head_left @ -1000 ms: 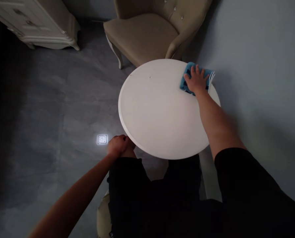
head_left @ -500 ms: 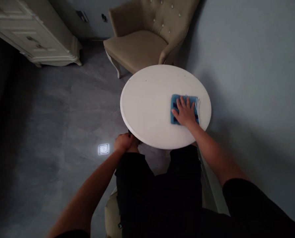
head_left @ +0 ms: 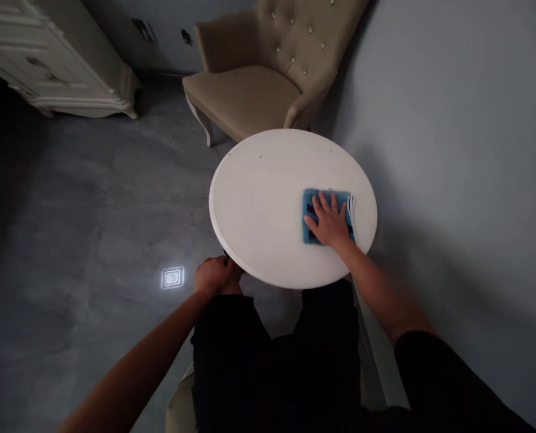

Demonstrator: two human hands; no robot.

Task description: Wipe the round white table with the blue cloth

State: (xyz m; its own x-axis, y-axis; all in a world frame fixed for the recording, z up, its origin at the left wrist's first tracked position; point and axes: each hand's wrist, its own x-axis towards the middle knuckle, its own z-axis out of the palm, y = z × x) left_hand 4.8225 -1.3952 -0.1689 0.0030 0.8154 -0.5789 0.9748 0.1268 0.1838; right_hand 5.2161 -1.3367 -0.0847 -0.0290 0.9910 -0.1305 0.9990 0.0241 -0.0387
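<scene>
My right hand (head_left: 328, 222) lies flat with spread fingers on a folded blue cloth (head_left: 308, 201). This cloth has dark patches and white-edged layers along its right side. It rests on the right half of a white oval tabletop (head_left: 259, 210). Down by the table's near left edge, my left hand (head_left: 213, 275) is closed over my knee. A small dark bit shows beside its fingers, and I cannot make out what it is.
A beige tufted armchair (head_left: 250, 96) stands just behind the table. The grey wall (head_left: 452, 150) runs close along the right. At the upper left is a cream cabinet (head_left: 65, 66). A lit square pattern (head_left: 172, 278) shows on the grey floor (head_left: 128, 198).
The whole view has shifted a little, so table and hands sit slightly lower and further left. My right hand and the cloth keep nearly the same spot on the tabletop.
</scene>
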